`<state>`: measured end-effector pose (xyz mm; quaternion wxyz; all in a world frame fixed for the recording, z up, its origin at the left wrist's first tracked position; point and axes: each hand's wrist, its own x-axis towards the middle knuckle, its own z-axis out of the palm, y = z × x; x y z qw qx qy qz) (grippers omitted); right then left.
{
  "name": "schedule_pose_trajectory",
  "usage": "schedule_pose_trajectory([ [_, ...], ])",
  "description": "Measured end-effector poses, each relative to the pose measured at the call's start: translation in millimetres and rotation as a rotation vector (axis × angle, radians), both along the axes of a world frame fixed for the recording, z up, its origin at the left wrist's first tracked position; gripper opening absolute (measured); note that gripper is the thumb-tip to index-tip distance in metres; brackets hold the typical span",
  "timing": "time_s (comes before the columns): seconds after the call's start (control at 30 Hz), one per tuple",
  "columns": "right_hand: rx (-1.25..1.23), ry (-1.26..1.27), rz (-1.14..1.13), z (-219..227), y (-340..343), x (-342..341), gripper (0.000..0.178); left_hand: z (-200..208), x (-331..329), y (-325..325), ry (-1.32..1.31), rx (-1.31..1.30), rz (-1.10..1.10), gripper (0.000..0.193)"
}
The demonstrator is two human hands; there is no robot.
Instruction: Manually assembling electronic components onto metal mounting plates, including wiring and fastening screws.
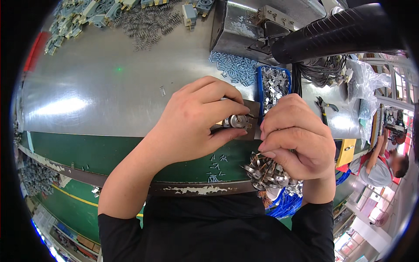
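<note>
Near the middle of the bench, my left hand (196,115) grips a small part with a round metal disc (238,121) between thumb and fingers. A flat metal plate (253,108) lies beneath it. Just to the right, my right hand (299,135) is closed, thumb against fingers; what it pinches is too small to make out. Below that hand sits a heap of round metal parts with wires (269,172). Beyond it is a blue tray (260,87) of small metal pieces. Several loose screws (216,165) lie on the green strip in front of me.
Blue-grey screws (235,67) are piled behind my hands, next to a metal machine (242,30). Springs (146,28) and grey plastic housings (94,13) lie at the far left. A black hose (336,35) crosses the far right, above pliers (323,109). Another person (379,166) is at right.
</note>
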<state>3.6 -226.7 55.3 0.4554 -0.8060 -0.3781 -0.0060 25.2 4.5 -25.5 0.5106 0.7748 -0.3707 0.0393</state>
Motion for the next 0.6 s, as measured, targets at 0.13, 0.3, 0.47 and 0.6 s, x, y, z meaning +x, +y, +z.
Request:
schedule_pose_trajectory([
  [0.13, 0.0, -0.001, 0.008, 1, 0, 1, 0.017, -1, 0, 0, -0.003, -0.006, 0.001, 0.041],
  [0.3, -0.003, 0.006, -0.004, 1, 0, 1, 0.017, -1, 1, 0, -0.007, -0.005, 0.0, 0.041],
  [0.47, -0.394, -0.112, -0.015, 8, -2, 8, 0.021, 0, 0, -1, -0.005, 0.003, 0.003, 0.039],
  [0.6, -0.56, -0.102, 0.046, 12, 8, 11, 0.023, -2, -1, -1, -0.018, 0.005, 0.027, 0.031],
])
